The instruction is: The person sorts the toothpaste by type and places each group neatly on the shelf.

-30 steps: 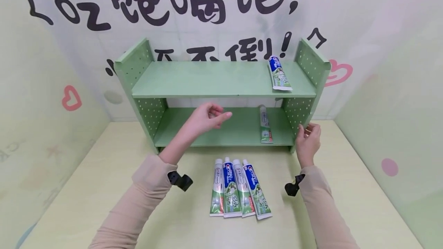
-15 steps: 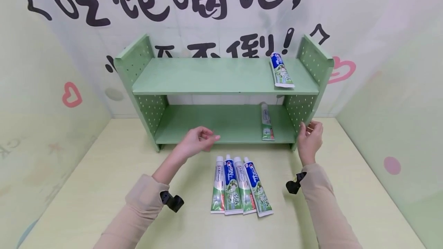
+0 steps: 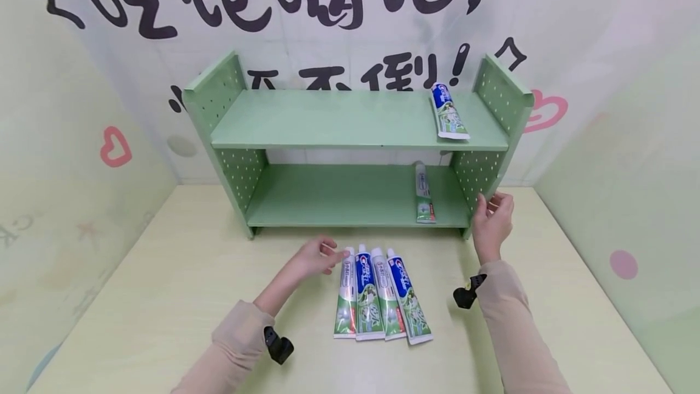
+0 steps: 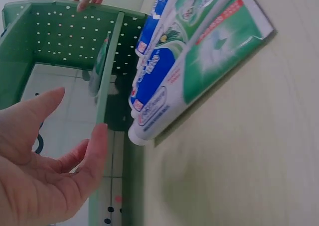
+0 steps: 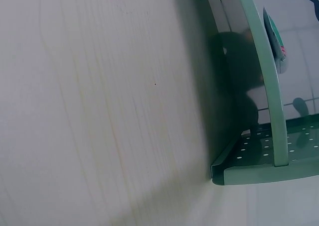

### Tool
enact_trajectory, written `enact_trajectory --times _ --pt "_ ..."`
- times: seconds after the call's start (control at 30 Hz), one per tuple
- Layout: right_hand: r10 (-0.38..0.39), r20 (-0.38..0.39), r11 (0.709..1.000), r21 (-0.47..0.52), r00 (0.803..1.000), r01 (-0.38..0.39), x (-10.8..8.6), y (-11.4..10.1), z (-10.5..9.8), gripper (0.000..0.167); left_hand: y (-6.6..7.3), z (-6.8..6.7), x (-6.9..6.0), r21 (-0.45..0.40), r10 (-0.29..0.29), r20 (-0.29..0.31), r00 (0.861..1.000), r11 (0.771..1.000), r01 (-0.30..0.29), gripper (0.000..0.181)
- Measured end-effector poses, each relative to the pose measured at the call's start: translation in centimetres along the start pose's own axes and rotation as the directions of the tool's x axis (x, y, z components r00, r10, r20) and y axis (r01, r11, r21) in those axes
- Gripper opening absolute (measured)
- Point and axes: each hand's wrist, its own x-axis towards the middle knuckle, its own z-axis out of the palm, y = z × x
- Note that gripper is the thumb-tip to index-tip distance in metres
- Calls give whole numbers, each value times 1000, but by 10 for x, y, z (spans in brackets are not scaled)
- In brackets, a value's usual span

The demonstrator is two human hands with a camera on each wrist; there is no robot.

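Note:
On the table lie several toothpaste tubes side by side, caps toward the shelf. The leftmost, a white and green toothpaste tube (image 3: 346,297), is nearest my left hand (image 3: 314,257). That hand hovers by its cap, thumb and fingers apart; in the left wrist view the cap (image 4: 139,135) lies beyond the fingertips with a gap. My right hand (image 3: 492,224) grips the front edge of the right side panel of a green two-tier shelf (image 3: 350,123). One blue and green tube (image 3: 451,113) lies on the upper tier, and a grey and green tube (image 3: 423,193) on the lower.
The shelf stands on the pale wooden table (image 3: 164,297) against a back wall (image 3: 350,53) with black lettering. Printed side walls enclose the table at left and right. Perforated side panels (image 3: 492,181) bound both tiers.
My left hand has come down and toward me from in front of the lower tier to the leftmost tube's cap. My right hand stays on the side panel.

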Motion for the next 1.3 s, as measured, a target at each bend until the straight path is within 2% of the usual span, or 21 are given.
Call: enact_trajectory --times 0.17,0.33,0.47,0.63,0.8,0.97,1.1,1.3 --pt "-21 -4 1000 3 1000 21 2 1 1 30 -14 17 0 37 -20 33 999 999 19 55" --pt "-42 -15 999 11 999 42 4 2 1 30 -18 26 -1 65 -13 23 1000 998 11 66" --pt "-44 -13 999 10 999 45 5 1 1 30 -22 32 0 82 1 34 999 997 -4 71" --pt "-46 -14 999 -3 999 46 6 0 0 30 -27 39 -1 73 45 57 997 996 -49 70" --pt "-37 -13 999 -12 999 37 6 0 -2 31 -28 44 -4 90 52 19 998 994 -53 68" --pt "-26 -11 1000 -15 1000 25 5 3 -2 31 -29 45 -8 145 52 -11 999 988 -50 58" --pt "-21 -11 1000 -15 1000 20 3 5 -1 32 -31 46 -9 158 14 -17 1000 987 -11 42" --pt "-36 -19 999 -10 999 35 1 6 1 32 -31 44 -10 172 5 7 1000 985 -7 26"
